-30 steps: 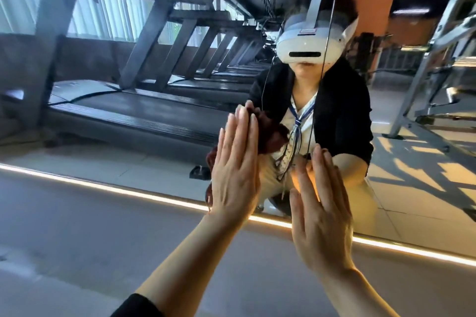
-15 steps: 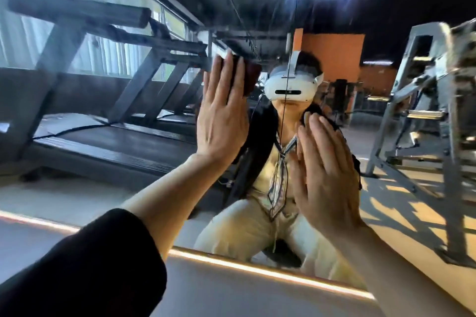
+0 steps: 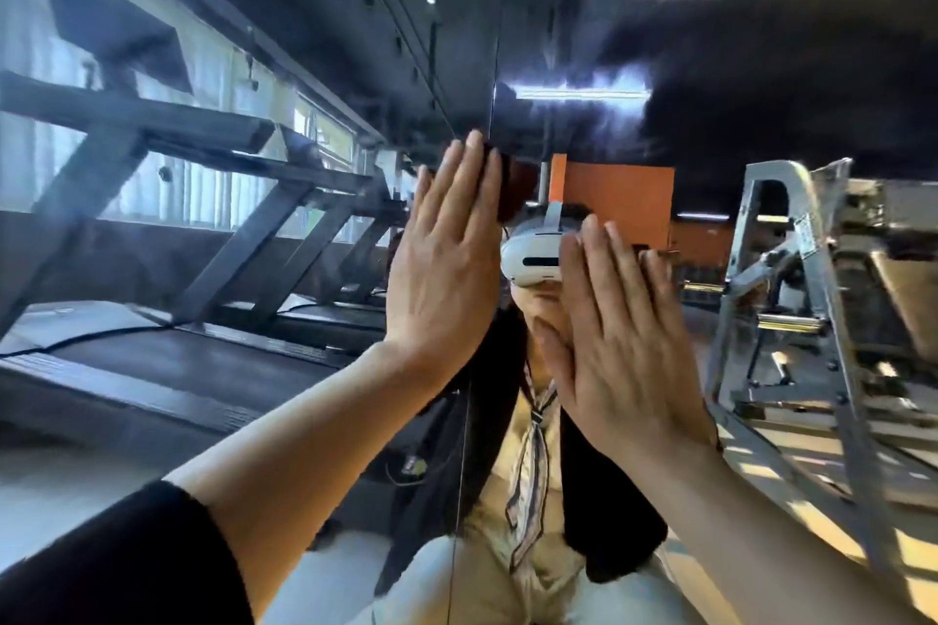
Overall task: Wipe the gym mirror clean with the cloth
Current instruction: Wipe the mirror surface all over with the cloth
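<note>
Against the mirror (image 3: pixel 761 66), flat left hand (image 3: pixel 446 264) hides most of the cloth (image 3: pixel 515 190); right hand (image 3: pixel 619 335) flat, empty.

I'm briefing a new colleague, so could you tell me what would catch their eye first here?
Two raised hands fill the centre: the left hand presses a dark red cloth flat against the mirror, the right hand lies open beside it. Reflected treadmills line the left.

Left hand (image 3: pixel 446 264) presses cloth (image 3: pixel 512 190) on mirror (image 3: pixel 254 371), left of right hand (image 3: pixel 619 345).
</note>
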